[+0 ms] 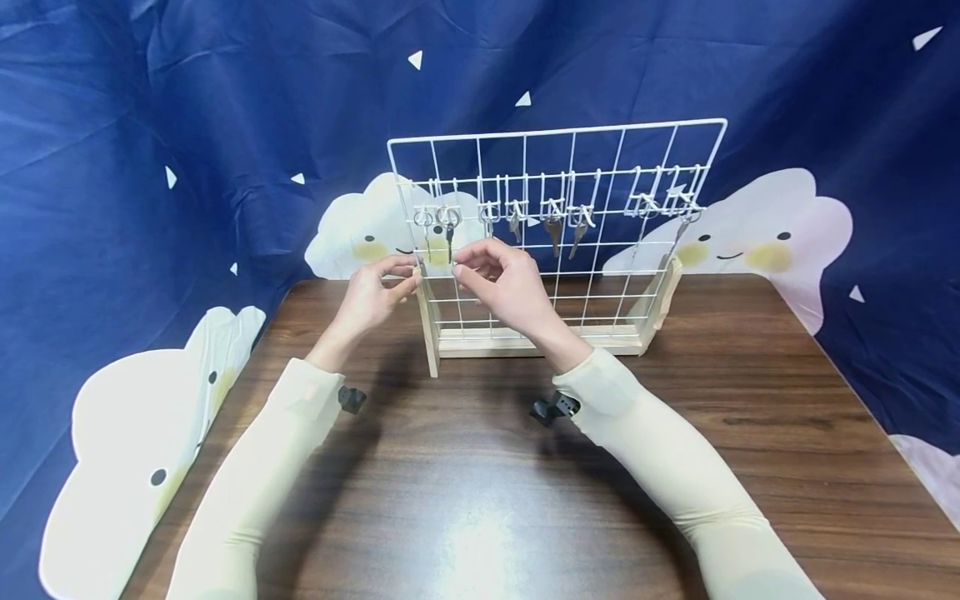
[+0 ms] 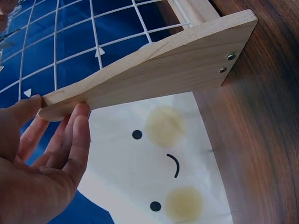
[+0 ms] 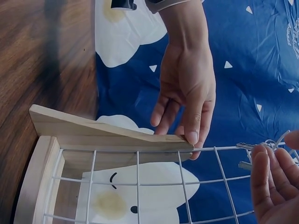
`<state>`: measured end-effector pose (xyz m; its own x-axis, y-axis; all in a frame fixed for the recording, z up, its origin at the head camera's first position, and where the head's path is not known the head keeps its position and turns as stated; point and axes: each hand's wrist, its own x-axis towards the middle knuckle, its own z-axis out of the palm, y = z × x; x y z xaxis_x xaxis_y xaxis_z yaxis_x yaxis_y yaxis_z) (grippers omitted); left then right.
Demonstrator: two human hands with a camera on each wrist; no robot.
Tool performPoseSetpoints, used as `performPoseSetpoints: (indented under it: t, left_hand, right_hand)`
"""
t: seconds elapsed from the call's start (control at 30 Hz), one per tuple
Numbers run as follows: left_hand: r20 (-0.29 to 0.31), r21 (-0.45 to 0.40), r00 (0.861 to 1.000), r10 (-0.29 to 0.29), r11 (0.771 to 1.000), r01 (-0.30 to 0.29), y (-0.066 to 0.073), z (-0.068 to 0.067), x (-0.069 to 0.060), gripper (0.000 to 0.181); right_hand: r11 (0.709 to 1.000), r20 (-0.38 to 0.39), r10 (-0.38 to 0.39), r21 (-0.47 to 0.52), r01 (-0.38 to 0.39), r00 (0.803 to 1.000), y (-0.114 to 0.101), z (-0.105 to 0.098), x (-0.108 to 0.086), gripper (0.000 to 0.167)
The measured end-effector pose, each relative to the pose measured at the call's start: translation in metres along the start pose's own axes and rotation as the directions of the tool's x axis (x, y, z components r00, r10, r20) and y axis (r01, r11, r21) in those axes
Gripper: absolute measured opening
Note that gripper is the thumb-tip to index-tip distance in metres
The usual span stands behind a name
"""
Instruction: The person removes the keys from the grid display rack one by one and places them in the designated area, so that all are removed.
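Observation:
A white wire grid rack [image 1: 557, 130] stands upright in a wooden base, with keys on rings hanging from its hooks. My left hand [image 1: 372, 296] pinches the upper end of the wooden side panel [image 2: 154, 70] at the rack's left, thumb on one side and fingers on the other. Just right of it, my right hand [image 1: 513, 287] has its thumb and fingertips beside a dark-headed key [image 1: 450, 235] on a ring. In the right wrist view the thumb and fingers stand apart near the hanging keys [image 3: 246, 146]; no firm grip shows.
More keys hang along the grid, among them a brown key [image 1: 553, 233] at the middle and a ring [image 1: 651, 205] at the right. The rack stands towards the back of a brown wooden table [image 1: 420, 467]. Behind hangs a blue cloth [image 1: 247, 100] printed with clouds.

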<state>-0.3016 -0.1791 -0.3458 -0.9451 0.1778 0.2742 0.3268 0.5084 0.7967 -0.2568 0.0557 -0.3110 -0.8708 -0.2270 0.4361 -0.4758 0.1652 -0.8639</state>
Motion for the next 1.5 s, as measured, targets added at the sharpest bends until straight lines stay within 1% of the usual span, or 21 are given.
performPoseSetpoints:
  t: [0.33, 0.47, 0.57, 0.7, 0.93, 1.27, 1.5]
  left_hand:
    - [0.006, -0.005, 1.0, 0.004, 1.0, -0.004, 0.0, 0.0, 0.0, 0.036]
    - [0.006, -0.01, 1.0, 0.006, 1.0, -0.006, 0.0, 0.0, 0.0, 0.036]
    - [0.002, -0.005, 1.0, 0.012, 1.0, -0.012, 0.0, 0.0, 0.0, 0.035]
    - [0.001, 0.011, 1.0, 0.016, 1.0, -0.016, 0.0, 0.0, 0.0, 0.035]
    - [0.002, 0.008, 1.0, 0.014, 1.0, -0.014, 0.0, -0.001, 0.001, 0.036]
    - [0.002, 0.01, 1.0, 0.018, 1.0, -0.018, -0.001, 0.0, 0.0, 0.036]
    - [0.005, 0.0, 1.0, 0.01, 1.0, -0.01, 0.0, -0.001, 0.0, 0.036]
  right_hand:
    - [0.999, -0.031, -0.037, 0.03, 0.037, 0.999, -0.001, 0.01, 0.008, 0.014]
    - [0.999, -0.05, -0.037, 0.006, 0.037, 0.998, -0.001, 0.014, 0.011, 0.013]
    - [0.999, -0.065, -0.03, -0.025, 0.029, 0.997, -0.002, 0.017, 0.013, 0.013]
    - [0.999, -0.076, -0.026, -0.04, 0.023, 0.997, -0.003, 0.021, 0.015, 0.013]
    - [0.998, -0.089, -0.03, -0.049, 0.026, 0.996, -0.003, 0.026, 0.021, 0.018]
    - [1.0, -0.098, -0.016, -0.008, 0.015, 0.995, -0.004, 0.033, 0.026, 0.021]
    - [0.999, -0.109, -0.012, -0.049, 0.007, 0.994, -0.006, 0.034, 0.027, 0.03]
